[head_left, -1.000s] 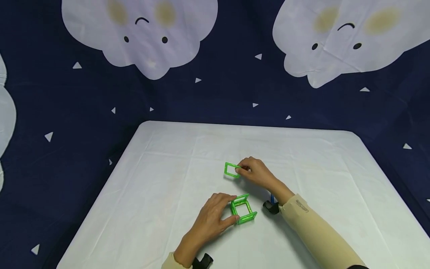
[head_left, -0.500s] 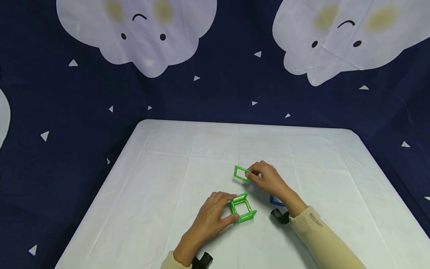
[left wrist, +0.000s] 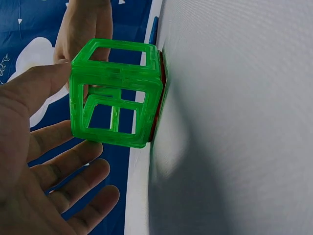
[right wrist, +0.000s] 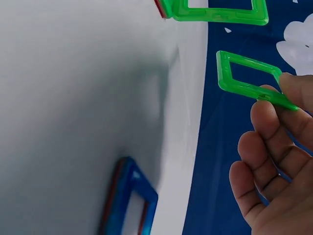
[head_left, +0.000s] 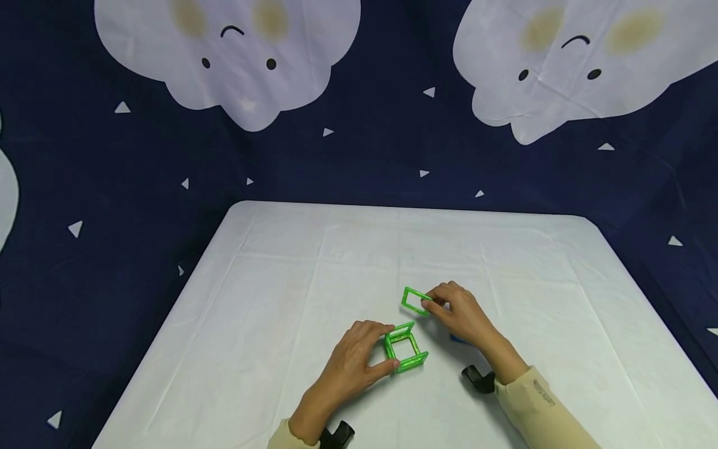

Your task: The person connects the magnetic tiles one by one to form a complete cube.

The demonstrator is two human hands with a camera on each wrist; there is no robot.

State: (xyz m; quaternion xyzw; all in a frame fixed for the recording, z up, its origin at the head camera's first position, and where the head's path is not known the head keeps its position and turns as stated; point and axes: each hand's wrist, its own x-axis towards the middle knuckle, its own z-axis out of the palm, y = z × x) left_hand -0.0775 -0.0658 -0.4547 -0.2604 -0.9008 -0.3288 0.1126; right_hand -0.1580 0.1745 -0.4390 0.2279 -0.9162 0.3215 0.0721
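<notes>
My left hand (head_left: 353, 362) pinches the left side of a box-like structure of green magnetic tiles (head_left: 413, 362) between thumb and index finger; the other fingers are spread below, as the left wrist view shows. A red edge (left wrist: 163, 68) runs along its base at the table. Its sides stand up around a square opening, and the top has no tile. Just beyond and to the right, my right hand (head_left: 462, 315) pinches a loose green square magnetic tile (right wrist: 239, 88) by one edge, tilted and raised over the table.
A blue magnetic tile (right wrist: 119, 205) with a red edge lies on the white table (head_left: 291, 280), mostly hidden under the right forearm in the head view. Behind the table hangs a dark blue cloth (head_left: 370, 168) with white clouds.
My right hand has moved right and nearer to me with the loose green tile. The left hand and the green structure have stayed in place.
</notes>
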